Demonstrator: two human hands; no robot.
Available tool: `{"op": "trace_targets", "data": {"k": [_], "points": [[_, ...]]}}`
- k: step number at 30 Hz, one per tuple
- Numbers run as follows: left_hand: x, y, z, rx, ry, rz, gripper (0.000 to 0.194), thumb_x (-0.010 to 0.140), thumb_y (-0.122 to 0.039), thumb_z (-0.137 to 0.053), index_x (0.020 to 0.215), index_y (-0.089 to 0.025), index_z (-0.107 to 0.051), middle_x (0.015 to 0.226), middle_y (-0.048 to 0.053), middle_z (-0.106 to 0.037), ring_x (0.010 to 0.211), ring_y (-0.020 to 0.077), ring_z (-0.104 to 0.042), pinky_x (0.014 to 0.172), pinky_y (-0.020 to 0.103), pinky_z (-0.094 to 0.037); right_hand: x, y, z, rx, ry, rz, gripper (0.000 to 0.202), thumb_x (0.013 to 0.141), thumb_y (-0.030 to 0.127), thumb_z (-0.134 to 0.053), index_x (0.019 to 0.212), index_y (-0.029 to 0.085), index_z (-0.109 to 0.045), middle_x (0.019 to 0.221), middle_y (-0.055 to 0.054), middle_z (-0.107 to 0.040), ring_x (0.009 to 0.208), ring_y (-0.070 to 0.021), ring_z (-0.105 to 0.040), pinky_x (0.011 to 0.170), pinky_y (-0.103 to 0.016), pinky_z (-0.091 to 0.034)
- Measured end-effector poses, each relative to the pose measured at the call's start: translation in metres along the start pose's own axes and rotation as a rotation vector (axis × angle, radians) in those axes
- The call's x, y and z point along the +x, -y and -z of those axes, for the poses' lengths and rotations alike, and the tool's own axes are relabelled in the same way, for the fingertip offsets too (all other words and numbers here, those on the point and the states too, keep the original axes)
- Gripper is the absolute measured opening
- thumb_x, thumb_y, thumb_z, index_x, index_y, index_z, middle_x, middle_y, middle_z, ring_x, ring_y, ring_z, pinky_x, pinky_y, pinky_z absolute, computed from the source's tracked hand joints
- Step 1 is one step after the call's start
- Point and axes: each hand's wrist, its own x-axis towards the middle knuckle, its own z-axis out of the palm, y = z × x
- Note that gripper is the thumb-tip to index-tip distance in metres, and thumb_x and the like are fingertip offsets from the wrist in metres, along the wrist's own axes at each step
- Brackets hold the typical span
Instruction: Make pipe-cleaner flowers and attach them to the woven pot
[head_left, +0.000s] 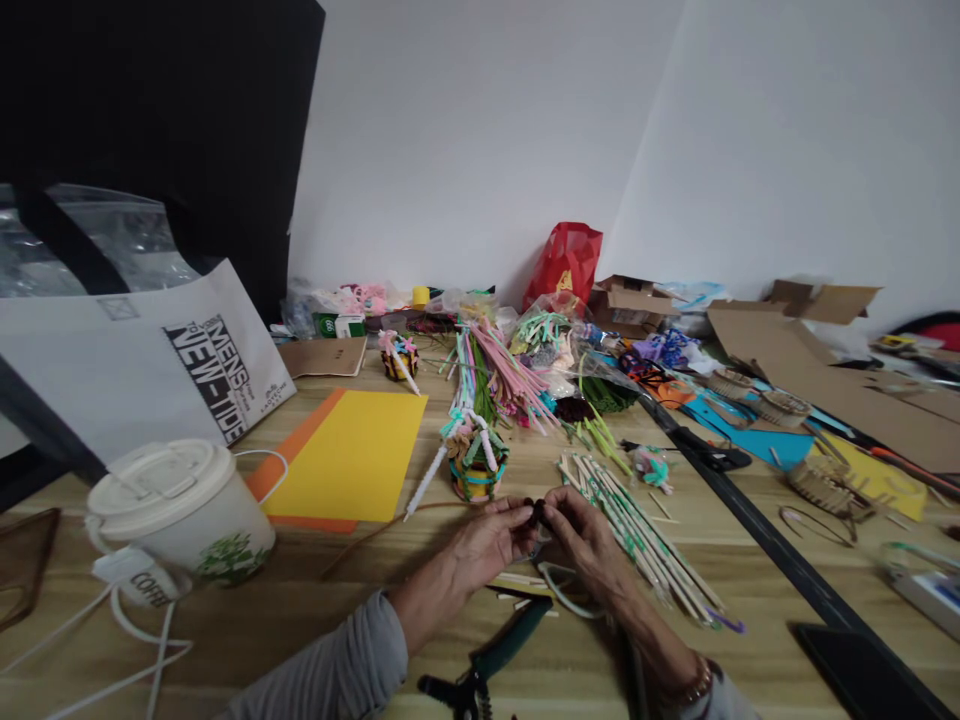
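Note:
Both hands meet over the table in front of me. My left hand [487,540] is closed in a pinch on a small dark piece [538,512], too small to make out exactly. From the other side, the fingers of my right hand [581,530] pinch the same dark piece. Just beyond them stands a small woven basket [478,478] with green, yellow and teal bands and a fuzzy decorated top. Green-handled pliers [499,645] lie below the hands. Right of my right hand is a bundle of thin wooden sticks [637,540] in printed wrapping.
Yellow paper [360,455] lies over orange sheets to the left, near a white lidded bucket [187,510] and a large white bag [135,370]. Pipe cleaners [502,375] are piled behind. A black strip [750,520] crosses the right side; cardboard [810,370] lies beyond it.

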Motion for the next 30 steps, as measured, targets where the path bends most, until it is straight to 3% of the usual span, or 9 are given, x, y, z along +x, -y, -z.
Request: {"op": "trace_targets", "data": {"k": [5, 10, 18, 24, 30], "points": [[-0.005, -0.003, -0.01, 0.171, -0.026, -0.138, 0.026, 0.057, -0.016, -0.085, 0.074, -0.013, -0.065, 0.07, 0.001, -0.066, 0.058, 0.01, -0.059, 0.057, 0.021, -0.046, 0.004, 0.001, 0.003, 0.085, -0.01, -0.044, 0.034, 0.08, 0.051, -0.065, 0.08, 0.018, -0.057, 0.071, 0.001, -0.054, 0.065, -0.014, -0.05, 0.059, -0.024, -0.041], [-0.001, -0.003, -0.006, 0.389, -0.079, -0.214, 0.034, 0.053, -0.028, -0.088, 0.072, -0.013, -0.064, 0.064, 0.001, -0.064, 0.052, 0.0099, -0.058, 0.054, 0.022, -0.046, 0.007, 0.006, 0.01, 0.224, 0.137, -0.158, 0.036, 0.077, 0.052, -0.068, 0.077, 0.018, -0.057, 0.066, 0.002, -0.055, 0.061, -0.0125, -0.05, 0.056, -0.024, -0.04], [0.002, -0.005, -0.002, 0.627, -0.014, -0.291, 0.04, 0.055, -0.042, -0.085, 0.076, -0.01, -0.07, 0.066, 0.004, -0.066, 0.051, 0.0097, -0.055, 0.052, 0.022, -0.043, 0.007, -0.004, 0.013, 0.316, 0.215, -0.238, 0.039, 0.077, 0.053, -0.068, 0.075, 0.016, -0.056, 0.057, 0.006, -0.047, 0.046, -0.0059, -0.036, 0.043, -0.019, -0.027], [0.001, -0.006, -0.002, 0.643, 0.033, -0.27, 0.041, 0.058, -0.043, -0.083, 0.081, -0.01, -0.072, 0.069, 0.004, -0.066, 0.054, 0.0099, -0.056, 0.055, 0.022, -0.042, 0.007, -0.006, 0.013, 0.387, 0.226, -0.291, 0.04, 0.074, 0.054, -0.071, 0.074, 0.017, -0.056, 0.05, 0.009, -0.043, 0.041, -0.0048, -0.032, 0.04, -0.018, -0.024], [0.0, -0.008, -0.003, 0.585, -0.023, -0.262, 0.04, 0.056, -0.041, -0.084, 0.079, -0.01, -0.072, 0.068, 0.004, -0.066, 0.053, 0.0098, -0.056, 0.057, 0.023, -0.045, 0.009, -0.007, 0.021, 0.303, 0.198, -0.283, 0.04, 0.068, 0.051, -0.077, 0.082, 0.016, -0.065, 0.062, 0.003, -0.055, 0.051, -0.0084, -0.045, 0.045, -0.02, -0.034]]}}
